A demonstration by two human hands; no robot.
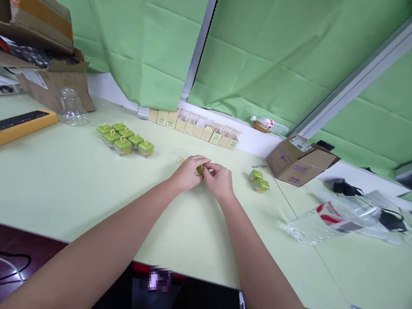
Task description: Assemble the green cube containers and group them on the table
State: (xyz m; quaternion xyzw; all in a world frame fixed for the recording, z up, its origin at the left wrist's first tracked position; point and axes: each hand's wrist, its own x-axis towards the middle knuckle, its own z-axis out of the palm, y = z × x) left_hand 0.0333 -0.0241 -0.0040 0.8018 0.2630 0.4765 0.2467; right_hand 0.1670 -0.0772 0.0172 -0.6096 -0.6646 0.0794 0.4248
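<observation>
- At the left end of the tabletop point(50, 187), an orange strip point(19, 126) is lying flat; behind it an open cardboard box point(65, 85) is standing near the back edge, perhaps to leave the front free; a clear plastic vessel point(72, 108) is standing just beside the box.
- Left of the tabletop's middle, seven green-lidded containers point(123, 145) are sitting in a close cluster, lids and loops upward, probably for easy counting and lifting.
- Along the back edge, a row of small cartons point(191, 124) is standing side by side, seemingly lined up to stay in order and out of the way.
- Before that row, a small clear container point(179, 153) is resting near the left hand point(189, 174), presumably within easy reach.
- Between back and front edges, the hands are meeting; the left is closing its fingers round a green piece point(199, 169), apparently steadying it; the right hand point(218, 180) is touching its right side with curled fingertips; whether these are gripping, I cannot tell.
- Farther right, two green-lidded containers point(259, 181) are sitting together, apart from the cluster; beyond, a smaller cardboard box point(296, 161) is standing by the back edge; a large clear bottle point(327, 218) is lying on its side.
</observation>
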